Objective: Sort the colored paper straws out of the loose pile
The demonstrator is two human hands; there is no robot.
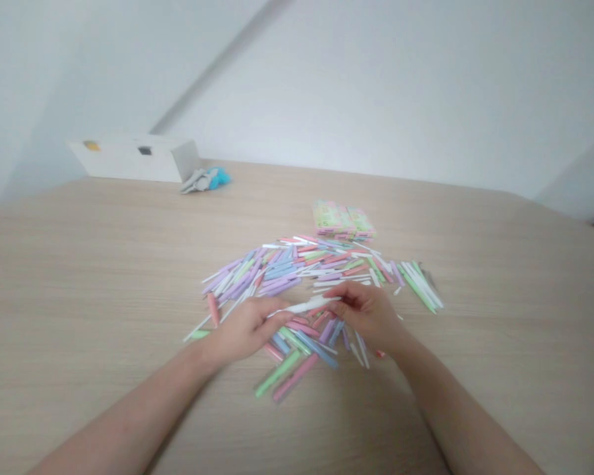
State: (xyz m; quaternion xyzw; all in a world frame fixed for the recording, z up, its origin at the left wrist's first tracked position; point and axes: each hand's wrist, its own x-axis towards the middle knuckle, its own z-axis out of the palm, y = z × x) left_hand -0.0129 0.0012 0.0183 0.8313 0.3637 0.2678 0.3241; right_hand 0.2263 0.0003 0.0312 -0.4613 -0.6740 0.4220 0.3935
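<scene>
My left hand [245, 333] pinches one end of a slim white pen-like stick [304, 306] between thumb and fingers. At its other end, the fingers of my right hand [371, 320] are closed on it. The stick lies nearly level, just above a spread of loose pen-like pieces [280, 269] in white, purple, blue, green and pink. Blur hides its tip and finer details. Nearest me, a green piece [277, 374] and a pink piece [295, 378] lie side by side. My hands cover part of the pile.
Behind the pile sits a stack of green and pink printed packs [344, 221]. Several green and white sticks [420, 287] lie apart at the right. A white box [133, 158] stands at the back left, beside a crumpled grey and blue item [208, 179]. A wall borders the wooden table [499, 297].
</scene>
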